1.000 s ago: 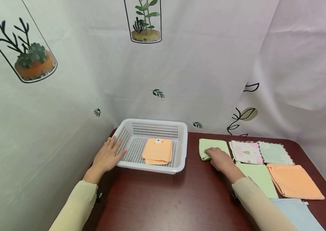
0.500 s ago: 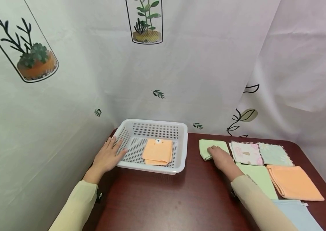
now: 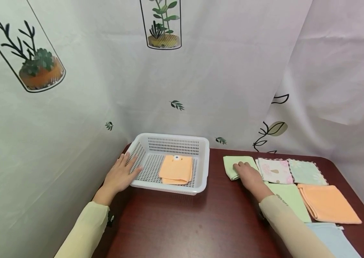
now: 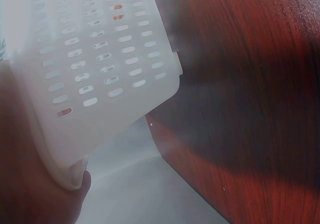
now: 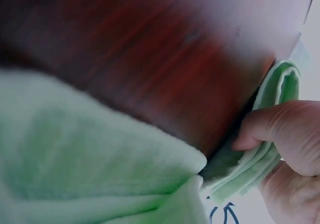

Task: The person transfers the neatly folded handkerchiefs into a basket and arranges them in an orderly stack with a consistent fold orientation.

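At the back left of the table stands a white perforated plastic basket (image 3: 203, 168), with a folded orange towel (image 3: 176, 170) lying inside it. My left hand (image 3: 119, 173) rests over the basket's front left corner, fingers spread across the rim. To the right of the basket, my right hand (image 3: 248, 177) pinches the near edge of a folded light green towel (image 3: 230, 165). The right wrist view shows my thumb (image 5: 257, 126) against the layered folds of this green towel (image 5: 287, 78), the other fingers mostly hidden behind.
Beside the right hand lie a pink patterned towel (image 3: 275, 171), a pale green flowered towel (image 3: 307, 172), another green towel (image 3: 292, 200), a second orange towel (image 3: 330, 204) and a light blue towel (image 3: 333, 236). Patterned white fabric (image 3: 227, 82) hangs behind the dark red table (image 3: 182, 229).
My right hand has shifted slightly right on the green towel, and the towel's near edge has moved a little with it. The left hand and basket stay in place.
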A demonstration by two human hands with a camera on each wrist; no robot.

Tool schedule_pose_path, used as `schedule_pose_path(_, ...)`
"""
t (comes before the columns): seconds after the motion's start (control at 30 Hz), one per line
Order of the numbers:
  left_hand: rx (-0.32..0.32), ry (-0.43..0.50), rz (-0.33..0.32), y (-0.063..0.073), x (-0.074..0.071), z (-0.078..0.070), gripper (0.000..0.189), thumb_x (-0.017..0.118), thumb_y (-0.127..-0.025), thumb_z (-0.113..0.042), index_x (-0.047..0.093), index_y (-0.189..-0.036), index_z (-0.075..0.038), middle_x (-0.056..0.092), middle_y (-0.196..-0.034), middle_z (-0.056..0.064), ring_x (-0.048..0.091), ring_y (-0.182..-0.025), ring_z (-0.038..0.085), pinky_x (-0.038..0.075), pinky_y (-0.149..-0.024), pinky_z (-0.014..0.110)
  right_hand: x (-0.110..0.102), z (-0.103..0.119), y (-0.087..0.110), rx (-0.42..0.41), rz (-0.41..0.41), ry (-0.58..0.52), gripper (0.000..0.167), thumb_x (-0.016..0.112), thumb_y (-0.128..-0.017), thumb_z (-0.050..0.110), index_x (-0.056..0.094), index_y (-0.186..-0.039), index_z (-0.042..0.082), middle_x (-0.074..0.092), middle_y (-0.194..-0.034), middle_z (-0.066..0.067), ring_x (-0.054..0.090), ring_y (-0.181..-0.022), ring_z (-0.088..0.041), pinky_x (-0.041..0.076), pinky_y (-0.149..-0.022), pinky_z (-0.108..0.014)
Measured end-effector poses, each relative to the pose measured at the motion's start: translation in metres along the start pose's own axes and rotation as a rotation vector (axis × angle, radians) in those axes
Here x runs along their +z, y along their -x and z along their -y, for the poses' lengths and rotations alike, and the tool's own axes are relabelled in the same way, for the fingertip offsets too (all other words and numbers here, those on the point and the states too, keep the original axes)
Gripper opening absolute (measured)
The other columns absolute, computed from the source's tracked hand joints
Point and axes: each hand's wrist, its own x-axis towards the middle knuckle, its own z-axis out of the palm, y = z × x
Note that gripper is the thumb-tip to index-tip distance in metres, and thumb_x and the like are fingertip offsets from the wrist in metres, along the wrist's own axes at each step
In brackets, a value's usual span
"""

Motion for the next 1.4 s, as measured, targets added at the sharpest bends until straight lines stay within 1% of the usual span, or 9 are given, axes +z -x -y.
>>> schedule_pose_path(0.23, -0.002, -0.005, 0.001, 0.0, 0.001, 0.001, 0.078, 0.038, -0.103, -0.06, 0.03, -0.159, -0.006, 0.011, -0.167, 0.025, 0.005, -0.154, 0.046, 0.012, -0.123, 0.061, -0.002, -0.001, 0.002, 0.003, -0.014, 0.009, 0.028, 0.06, -0.085, -0.015, 0.062, -0.107, 0.002, 0.062, -0.097, -0.015, 0.06, -0.089, -0.035, 0.055, -0.069, -0.046)
schedule_pose_path(0.47, -0.004, 0.001, 0.003, -0.001, 0.0, 0.001, 0.079, 0.038, -0.103, -0.061, 0.03, -0.159, -0.006, 0.01, -0.167, 0.025, 0.004, -0.154, 0.046, 0.011, -0.123, 0.061, -0.006, -0.002, 0.002, -0.001, -0.026, 0.022, 0.021, 0.06, -0.087, -0.007, 0.06, -0.107, 0.0, 0.063, -0.09, -0.016, 0.064, -0.08, -0.037, 0.055, -0.062, -0.048)
schedule_pose_path(0.67, -0.006, 0.001, 0.007, 0.001, -0.001, 0.0, 0.079, 0.037, -0.103, -0.061, 0.029, -0.159, -0.006, 0.011, -0.167, 0.025, 0.004, -0.154, 0.046, 0.011, -0.123, 0.061, -0.008, -0.002, 0.003, 0.005, 0.004, 0.045, 0.022, 0.057, -0.092, -0.009, 0.062, -0.11, 0.001, 0.067, -0.095, -0.017, 0.066, -0.085, -0.037, 0.057, -0.067, -0.049)
schedule_pose_path(0.8, -0.004, 0.0, 0.006, 0.002, -0.001, -0.001, 0.079, 0.037, -0.103, -0.061, 0.03, -0.159, -0.006, 0.012, -0.167, 0.025, 0.005, -0.154, 0.046, 0.011, -0.123, 0.061, -0.007, -0.003, 0.003, 0.017, 0.017, 0.051, 0.027, 0.055, -0.094, -0.009, 0.065, -0.116, 0.002, 0.07, -0.106, -0.018, 0.068, -0.095, -0.038, 0.058, -0.073, -0.05)
schedule_pose_path(0.87, -0.005, 0.001, 0.004, 0.002, -0.001, -0.002, 0.078, 0.038, -0.103, -0.061, 0.03, -0.159, -0.006, 0.012, -0.167, 0.025, 0.006, -0.154, 0.047, 0.012, -0.123, 0.061, -0.007, -0.004, 0.003, 0.017, 0.003, 0.055, 0.028, 0.056, -0.094, -0.009, 0.066, -0.118, 0.002, 0.07, -0.111, -0.019, 0.068, -0.099, -0.038, 0.058, -0.077, -0.051)
schedule_pose_path(0.97, -0.01, 0.004, 0.005, 0.002, -0.002, -0.002, 0.078, 0.038, -0.103, -0.061, 0.03, -0.159, -0.006, 0.012, -0.167, 0.025, 0.006, -0.154, 0.047, 0.012, -0.123, 0.061, -0.008, -0.005, 0.004, 0.002, -0.063, 0.073, 0.03, 0.056, -0.093, -0.009, 0.067, -0.119, 0.002, 0.069, -0.116, -0.021, 0.067, -0.103, -0.04, 0.058, -0.081, -0.052)
schedule_pose_path(1.13, -0.013, 0.009, 0.004, 0.002, -0.001, -0.002, 0.078, 0.038, -0.103, -0.06, 0.029, -0.159, -0.006, 0.011, -0.167, 0.025, 0.004, -0.154, 0.046, 0.011, -0.123, 0.061, -0.01, -0.008, 0.007, -0.044, -0.28, 0.106, 0.031, 0.059, -0.09, -0.01, 0.068, -0.117, 0.001, 0.07, -0.116, -0.022, 0.068, -0.106, -0.039, 0.058, -0.083, -0.053)
schedule_pose_path(1.27, -0.005, 0.004, -0.004, 0.002, -0.001, -0.002, 0.077, 0.04, -0.104, -0.058, 0.03, -0.159, -0.005, 0.012, -0.167, 0.025, 0.005, -0.154, 0.046, 0.012, -0.123, 0.06, -0.012, -0.009, 0.009, -0.112, -0.456, 0.105, 0.029, 0.059, -0.088, -0.009, 0.07, -0.113, 0.001, 0.071, -0.112, -0.022, 0.07, -0.102, -0.038, 0.059, -0.078, -0.053)
schedule_pose_path(1.4, 0.007, -0.013, -0.014, 0.001, 0.0, 0.0, 0.075, 0.042, -0.104, -0.055, 0.033, -0.158, -0.004, 0.014, -0.166, 0.026, 0.007, -0.154, 0.046, 0.013, -0.123, 0.06, -0.015, -0.009, 0.01, -0.169, -0.578, 0.081, 0.026, 0.063, -0.085, -0.006, 0.07, -0.109, 0.002, 0.071, -0.106, -0.021, 0.07, -0.095, -0.038, 0.059, -0.07, -0.052)
